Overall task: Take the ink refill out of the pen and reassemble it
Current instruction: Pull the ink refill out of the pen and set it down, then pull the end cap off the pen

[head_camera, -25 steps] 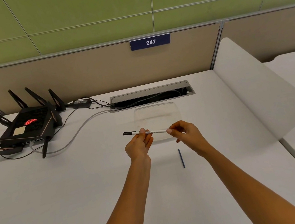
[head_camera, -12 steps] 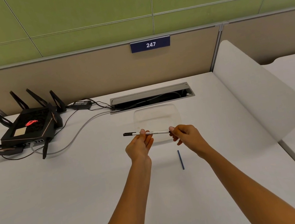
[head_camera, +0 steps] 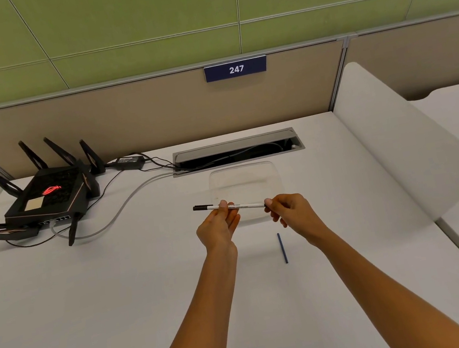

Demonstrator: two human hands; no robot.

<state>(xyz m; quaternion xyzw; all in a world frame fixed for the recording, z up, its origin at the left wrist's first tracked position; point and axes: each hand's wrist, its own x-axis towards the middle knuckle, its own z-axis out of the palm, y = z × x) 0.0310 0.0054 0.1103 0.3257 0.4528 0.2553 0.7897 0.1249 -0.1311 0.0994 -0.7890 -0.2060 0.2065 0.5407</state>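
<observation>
A white pen (head_camera: pixel 245 205) with a black cap at its left end is held level above the white desk. My left hand (head_camera: pixel 219 227) pinches the barrel near the capped end. My right hand (head_camera: pixel 292 211) pinches the pen's right end with thumb and fingertips. A thin dark blue ink refill (head_camera: pixel 282 248) lies on the desk, just below and between my hands, pointing away from me. What my right fingertips cover at the pen's end is hidden.
A clear plastic tray (head_camera: pixel 267 169) sits on the desk behind the pen. A black router (head_camera: pixel 44 201) with antennas and cables stands at the back left. A cable slot (head_camera: pixel 236 151) runs along the back. A white divider (head_camera: pixel 406 150) stands on the right.
My right hand has slid slightly right along the pen to its end. The pen, the left hand and the refill stay nearly where they were.
</observation>
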